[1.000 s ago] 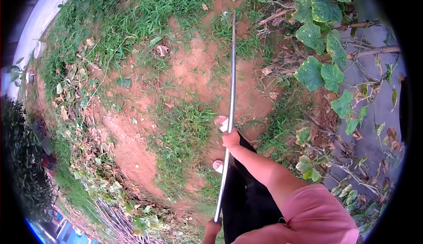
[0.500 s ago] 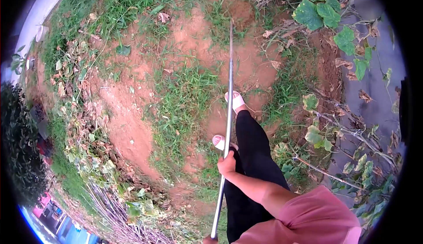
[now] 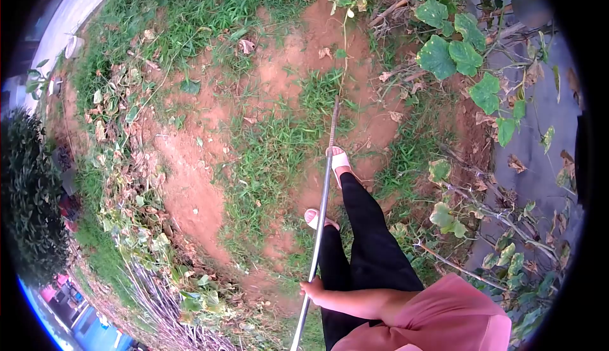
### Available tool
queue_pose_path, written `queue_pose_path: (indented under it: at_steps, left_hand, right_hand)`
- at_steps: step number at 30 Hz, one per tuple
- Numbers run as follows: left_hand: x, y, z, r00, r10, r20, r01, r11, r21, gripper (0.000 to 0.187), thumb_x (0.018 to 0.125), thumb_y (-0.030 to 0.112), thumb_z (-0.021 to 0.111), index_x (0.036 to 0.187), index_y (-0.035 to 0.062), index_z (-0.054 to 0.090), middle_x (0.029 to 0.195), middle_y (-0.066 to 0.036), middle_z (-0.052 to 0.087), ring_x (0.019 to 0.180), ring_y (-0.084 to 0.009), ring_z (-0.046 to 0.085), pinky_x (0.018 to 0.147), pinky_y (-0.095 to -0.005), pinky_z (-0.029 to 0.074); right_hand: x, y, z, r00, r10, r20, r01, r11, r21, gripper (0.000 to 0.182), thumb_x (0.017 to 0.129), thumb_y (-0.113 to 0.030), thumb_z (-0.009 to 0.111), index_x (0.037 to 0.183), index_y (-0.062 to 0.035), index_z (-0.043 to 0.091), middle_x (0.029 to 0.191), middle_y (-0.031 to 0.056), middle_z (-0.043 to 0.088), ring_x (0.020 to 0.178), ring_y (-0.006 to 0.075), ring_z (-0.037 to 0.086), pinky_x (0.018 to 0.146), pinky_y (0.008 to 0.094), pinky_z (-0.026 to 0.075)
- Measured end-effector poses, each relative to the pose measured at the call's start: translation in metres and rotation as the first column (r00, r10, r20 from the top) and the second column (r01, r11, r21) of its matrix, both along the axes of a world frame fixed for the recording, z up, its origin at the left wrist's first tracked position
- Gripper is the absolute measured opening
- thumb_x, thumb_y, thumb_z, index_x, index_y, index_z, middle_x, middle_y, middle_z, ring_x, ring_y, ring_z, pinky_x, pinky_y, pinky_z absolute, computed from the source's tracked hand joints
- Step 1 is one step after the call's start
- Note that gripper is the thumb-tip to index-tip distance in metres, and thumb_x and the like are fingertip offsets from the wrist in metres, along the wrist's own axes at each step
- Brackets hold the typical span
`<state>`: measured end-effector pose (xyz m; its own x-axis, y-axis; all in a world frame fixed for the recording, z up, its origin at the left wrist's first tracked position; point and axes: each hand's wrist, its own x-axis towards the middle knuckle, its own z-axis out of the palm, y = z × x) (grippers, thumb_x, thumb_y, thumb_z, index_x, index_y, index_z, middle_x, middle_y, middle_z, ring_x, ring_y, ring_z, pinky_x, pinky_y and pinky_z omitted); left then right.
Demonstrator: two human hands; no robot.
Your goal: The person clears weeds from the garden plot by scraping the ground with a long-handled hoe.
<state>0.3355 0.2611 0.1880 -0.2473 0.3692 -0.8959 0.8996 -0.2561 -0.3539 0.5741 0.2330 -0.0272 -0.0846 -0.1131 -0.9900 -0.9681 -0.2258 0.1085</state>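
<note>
My right hand (image 3: 311, 287) is closed round a long silver metal pole (image 3: 322, 214), below my feet in the view. The pole runs upward past both feet to a thinner, brownish far end (image 3: 334, 119) beside a grass tuft (image 3: 320, 94) on the reddish soil. Whether that end touches the ground, I cannot tell. A thin vine stem (image 3: 345, 40) with a few leaves stretches above it. My left hand is out of view; the pole's near end runs off the bottom edge.
My feet in light shoes (image 3: 339, 159) stand on soil and grass. Leafy vines (image 3: 444, 56) and a grey strip (image 3: 539, 116) lie on the right. Dry stalks (image 3: 158, 306) lie at the lower left, near a dark bush (image 3: 32, 192). A pale paved edge (image 3: 73, 8) is at the upper left.
The pole's far end has come down in the view, closer to my feet. My right hand is lower too, still round the pole. My left hand, partly visible before, has left the view.
</note>
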Motion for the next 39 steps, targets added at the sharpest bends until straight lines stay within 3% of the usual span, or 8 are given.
queue_pose_path:
  at_steps: [10, 14, 15, 22, 25, 26, 33, 39]
  left_hand:
    - [0.105, -0.020, -0.039, 0.980, -0.103, 0.169, 0.102, 0.995, 0.014, 0.032, 0.077, 0.039, 0.057, 0.087, 0.0093, 0.063, 0.074, -0.018, 0.063, 0.072, -0.0362, 0.062, 0.062, -0.0447, 0.049]
    - [0.215, -0.018, -0.095, 0.944, -0.217, 0.248, 0.222, 0.975, 0.008, 0.029, 0.077, 0.036, 0.057, 0.094, 0.0134, 0.062, 0.078, -0.017, 0.064, 0.073, -0.0352, 0.062, 0.064, -0.0452, 0.049]
    - [0.249, -0.015, -0.110, 0.944, -0.244, 0.223, 0.257, 0.966, -0.031, 0.029, 0.077, 0.033, 0.056, 0.101, 0.0172, 0.061, 0.083, -0.016, 0.064, 0.075, -0.0343, 0.062, 0.066, -0.0457, 0.050]
    - [0.465, -0.015, -0.189, 0.753, 0.305, 0.583, -0.136, 0.939, -0.314, 0.025, 0.079, 0.027, 0.061, 0.095, 0.0079, 0.063, 0.086, -0.017, 0.064, 0.084, -0.0307, 0.062, 0.075, -0.0356, 0.048]
    - [0.454, -0.007, -0.216, 0.815, 0.256, 0.519, -0.190, 0.966, -0.178, 0.023, 0.077, 0.024, 0.063, 0.094, 0.0085, 0.064, 0.083, -0.014, 0.065, 0.079, -0.0238, 0.064, 0.073, -0.0324, 0.048]
    - [0.403, -0.010, -0.227, 0.831, 0.332, 0.446, -0.269, 0.942, -0.199, 0.020, 0.077, 0.021, 0.063, 0.093, 0.0099, 0.065, 0.082, -0.013, 0.065, 0.079, -0.0230, 0.064, 0.071, -0.0330, 0.048]
    - [0.160, -0.040, -0.131, 0.961, 0.055, 0.270, 0.001, 0.979, -0.205, 0.037, 0.076, 0.043, 0.059, 0.089, 0.0091, 0.065, 0.082, -0.018, 0.064, 0.078, -0.0349, 0.062, 0.068, -0.0445, 0.049]
    - [0.331, -0.025, -0.168, 0.937, -0.048, 0.346, 0.086, 0.992, -0.095, 0.033, 0.080, 0.038, 0.056, 0.094, 0.0088, 0.059, 0.081, -0.019, 0.062, 0.080, -0.0395, 0.059, 0.069, -0.0463, 0.048]
  right_hand:
    - [0.272, -0.043, -0.028, 0.942, 0.014, 0.335, 0.040, 0.987, -0.155, 0.027, 0.075, -0.004, 0.057, 0.092, -0.0042, 0.036, 0.060, 0.0069, 0.048, 0.039, 0.0153, 0.047, 0.031, 0.0301, 0.037]
    - [0.380, -0.047, -0.063, 0.836, -0.201, 0.510, 0.140, 0.978, 0.154, 0.009, 0.078, -0.003, 0.052, 0.075, -0.0056, 0.043, 0.055, 0.0034, 0.044, 0.039, 0.0146, 0.046, 0.034, 0.0309, 0.038]
    - [0.426, -0.037, -0.040, 0.832, -0.239, 0.500, 0.146, 0.965, 0.217, 0.027, 0.075, -0.004, 0.054, 0.098, -0.0045, 0.040, 0.062, 0.0061, 0.047, 0.040, 0.0139, 0.046, 0.034, 0.0295, 0.038]
    - [0.630, -0.006, -0.132, 0.661, 0.174, 0.730, -0.105, 0.985, -0.140, 0.017, 0.081, -0.016, 0.056, 0.087, -0.0037, 0.045, 0.060, 0.0063, 0.051, 0.043, 0.0153, 0.049, 0.036, 0.0317, 0.040]
    - [0.589, 0.012, -0.234, 0.447, 0.579, 0.682, -0.222, 0.810, -0.543, 0.024, 0.080, -0.020, 0.055, 0.090, 0.0011, 0.049, 0.064, 0.0149, 0.059, 0.050, 0.0265, 0.059, 0.045, 0.0380, 0.048]
    - [0.534, 0.020, -0.216, 0.452, 0.636, 0.626, -0.283, 0.767, -0.575, 0.033, 0.077, -0.020, 0.058, 0.098, 0.0025, 0.046, 0.084, 0.0252, 0.060, 0.081, 0.0391, 0.060, 0.070, 0.0445, 0.048]
    - [0.309, -0.021, -0.147, 0.741, 0.382, 0.552, -0.259, 0.921, -0.290, 0.034, 0.073, -0.010, 0.058, 0.100, 0.0023, 0.042, 0.090, 0.0257, 0.057, 0.090, 0.0404, 0.056, 0.076, 0.0440, 0.044]
    - [0.467, -0.008, -0.140, 0.704, 0.360, 0.612, -0.189, 0.926, -0.327, 0.025, 0.079, -0.014, 0.055, 0.096, 0.0006, 0.044, 0.075, 0.0167, 0.060, 0.070, 0.0314, 0.062, 0.062, 0.0419, 0.048]
